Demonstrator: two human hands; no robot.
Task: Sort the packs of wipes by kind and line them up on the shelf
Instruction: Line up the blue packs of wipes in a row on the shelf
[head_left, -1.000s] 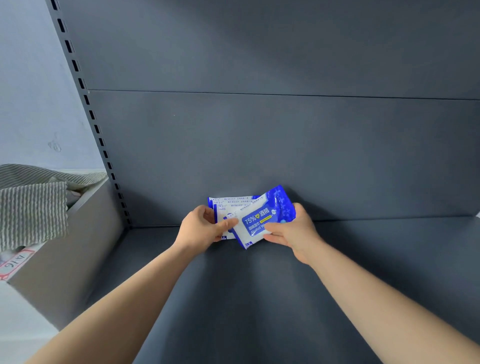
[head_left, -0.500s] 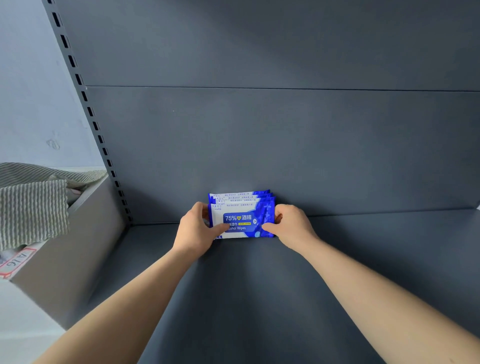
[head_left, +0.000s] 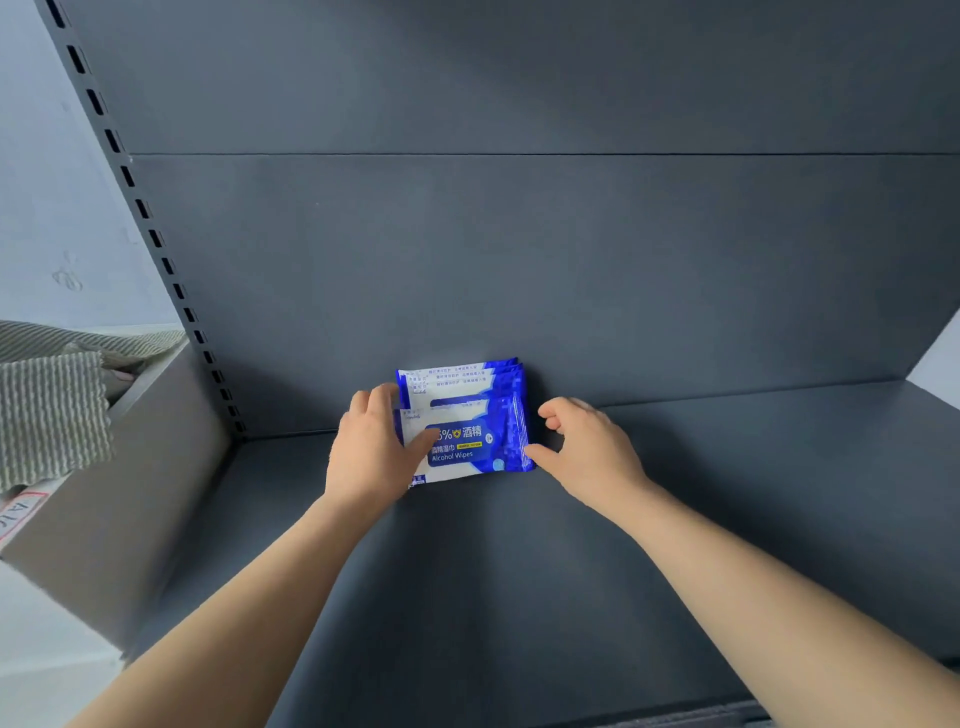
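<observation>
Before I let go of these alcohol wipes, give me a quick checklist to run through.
1. Same kind: front pack and packs behind look alike, blue and white: ok.
2. Row at the back panel: ok.
3. Edges flush: front pack sits lower, slightly askew: not ok.
4. Left hand grips the left edge: ok.
5. Right hand fingers off, thumb at the corner: ok.
6. Stands unsupported: cannot tell.

Front blue wipes pack (head_left: 470, 441): "5%" (first digit hidden), "酒精", "酒精湿巾", "Alcohol Wipes". Box label (head_left: 18, 512), far left: red letters, illegible.
</observation>
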